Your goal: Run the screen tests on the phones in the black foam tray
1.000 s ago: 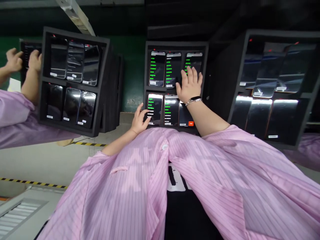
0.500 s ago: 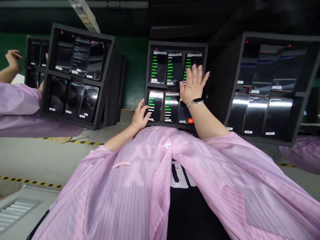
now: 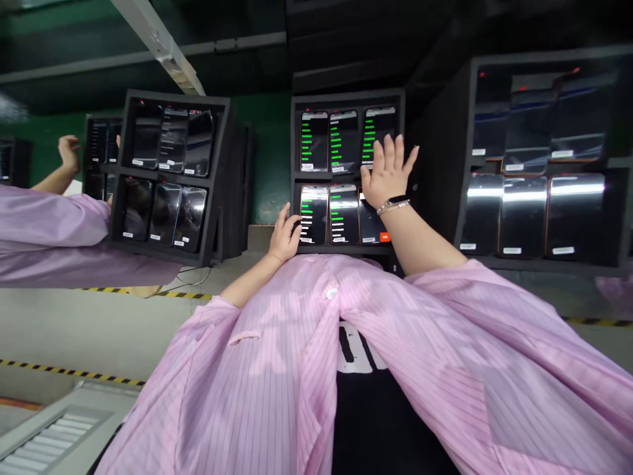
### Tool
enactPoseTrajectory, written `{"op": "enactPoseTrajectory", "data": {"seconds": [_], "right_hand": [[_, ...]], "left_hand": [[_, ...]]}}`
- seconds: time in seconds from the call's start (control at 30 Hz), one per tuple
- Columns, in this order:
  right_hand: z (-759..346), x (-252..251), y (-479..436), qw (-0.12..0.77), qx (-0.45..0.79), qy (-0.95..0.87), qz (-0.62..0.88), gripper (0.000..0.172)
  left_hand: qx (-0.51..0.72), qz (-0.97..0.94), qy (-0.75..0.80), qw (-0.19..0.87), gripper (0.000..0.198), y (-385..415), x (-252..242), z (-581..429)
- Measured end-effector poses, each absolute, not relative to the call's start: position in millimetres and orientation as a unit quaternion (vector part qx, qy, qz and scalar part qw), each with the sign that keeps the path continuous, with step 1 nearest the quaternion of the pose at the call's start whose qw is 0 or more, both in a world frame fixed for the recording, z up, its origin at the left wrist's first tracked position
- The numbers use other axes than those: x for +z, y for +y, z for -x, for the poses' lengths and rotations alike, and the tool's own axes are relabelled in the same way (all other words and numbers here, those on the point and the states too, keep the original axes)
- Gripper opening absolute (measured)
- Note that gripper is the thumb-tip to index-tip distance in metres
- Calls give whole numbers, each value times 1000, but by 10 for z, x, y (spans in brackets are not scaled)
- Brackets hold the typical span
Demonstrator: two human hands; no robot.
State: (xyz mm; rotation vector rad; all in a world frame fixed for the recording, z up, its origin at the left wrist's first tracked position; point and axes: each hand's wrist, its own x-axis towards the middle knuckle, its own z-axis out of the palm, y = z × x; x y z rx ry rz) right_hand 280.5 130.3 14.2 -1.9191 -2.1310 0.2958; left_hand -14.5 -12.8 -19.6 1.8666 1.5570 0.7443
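Right hand (image 3: 388, 173): open, fingers spread and apart, gripping nothing. It is raised flat before the right column of the centre rack (image 3: 346, 101), across the lower part of the upper-right phone (image 3: 376, 126) and the top of the lower-right phone (image 3: 370, 227). Contact with the glass cannot be told. A thin band (image 3: 394, 204) sits on the wrist.

Left hand (image 3: 284, 234): fingers loosely curled at the left edge of the lower-left phone (image 3: 313, 214), thumb toward its screen. Whether it pinches the phone or only touches it cannot be told.

Centre rack: black foam, upright, with two rows of three pockets and one phone standing in each. The lit screens show lines of green text, and the lower-right phone shows an orange patch (image 3: 384, 237) at its corner.

Handling, as judged:
- The phones look light, stiff and thin.
- Their glass faces look slick and breakable.
- The long side edges look the surest place to hold one, not the screen.
- The foam looks soft and likely to grip the phones snugly.

Surroundings:
- left rack (image 3: 129, 173), of the same build, with dark screens;
- right rack (image 3: 462, 142), with dark, glossy screens;
- a co-worker's hand (image 3: 68, 150) and pink sleeve (image 3: 49, 218) at far left, well apart;
- striped floor tape (image 3: 69, 375) below.
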Motion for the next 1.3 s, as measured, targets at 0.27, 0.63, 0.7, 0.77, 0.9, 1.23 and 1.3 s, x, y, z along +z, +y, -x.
{"op": "enactPoseTrajectory", "data": {"seconds": [0.27,0.63,0.7,0.77,0.9,1.23,1.3], "right_hand": [[-3218,524,634,305,102,-711,625,64],[-3374,92,-844,191,199,-721,636,54],[-3384,86,-813,198,176,-721,641,56],[-3392,113,-743,201,147,-719,649,59],[-3339,104,-551,180,120,-710,670,65],[-3172,-58,-362,131,130,-690,700,78],[-3186,-47,-364,127,135,-693,697,68]], "left_hand": [[303,-685,585,312,67,-91,-193,168],[315,-684,577,317,68,-43,-164,151],[314,-682,577,321,68,-37,-166,151],[313,-680,579,324,68,-35,-172,153],[311,-676,581,328,68,-34,-181,154],[315,-671,583,332,72,-24,-169,109],[319,-670,580,336,72,-22,-174,99]]}}
